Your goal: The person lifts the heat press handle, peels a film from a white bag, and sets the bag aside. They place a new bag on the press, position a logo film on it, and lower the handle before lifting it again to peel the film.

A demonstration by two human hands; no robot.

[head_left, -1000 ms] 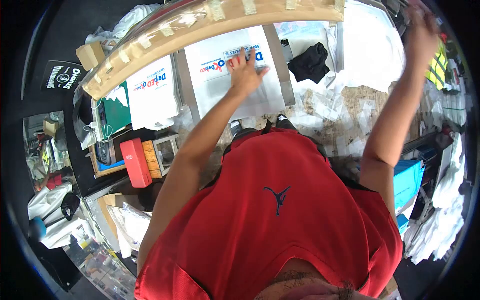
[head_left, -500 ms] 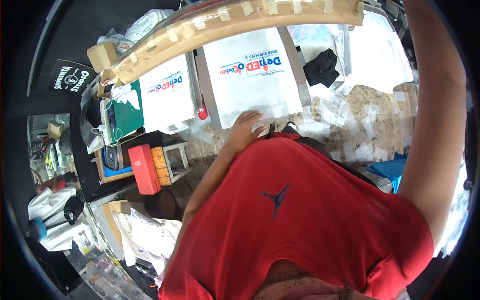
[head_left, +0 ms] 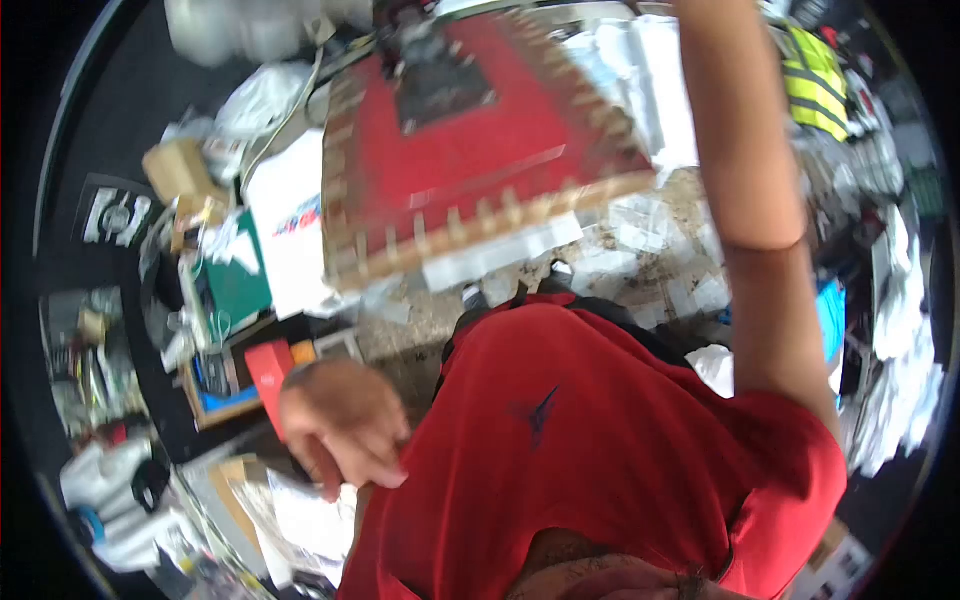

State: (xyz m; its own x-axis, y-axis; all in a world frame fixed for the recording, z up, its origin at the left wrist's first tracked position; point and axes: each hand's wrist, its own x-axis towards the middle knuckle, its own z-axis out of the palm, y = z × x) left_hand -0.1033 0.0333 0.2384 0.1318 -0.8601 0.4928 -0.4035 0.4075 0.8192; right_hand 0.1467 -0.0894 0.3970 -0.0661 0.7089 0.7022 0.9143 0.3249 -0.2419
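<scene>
My left hand (head_left: 345,425) is blurred, held in the air left of my red shirt, its fingers apart with nothing seen in them. My right arm reaches up past the top edge, and the hand itself is out of view. Ahead, a large red panel (head_left: 480,150) with taped brown edges and a dark metal mount (head_left: 430,75) hangs tilted over the work place. Beneath its front edge shows a strip of a white sheet (head_left: 505,252). To its left lies another white printed sheet (head_left: 285,225), partly covered by the panel.
A green board (head_left: 240,270) and cardboard boxes (head_left: 185,175) are on the left. Near my left hand is a red box (head_left: 268,375). Clear scraps litter the floor (head_left: 625,265). A yellow vest (head_left: 812,85) hangs at the upper right, above piled white material (head_left: 895,370).
The panel has come down into view over the printed white sheet. My left hand has left that sheet's near edge and moved back to the left. The view has shifted.
</scene>
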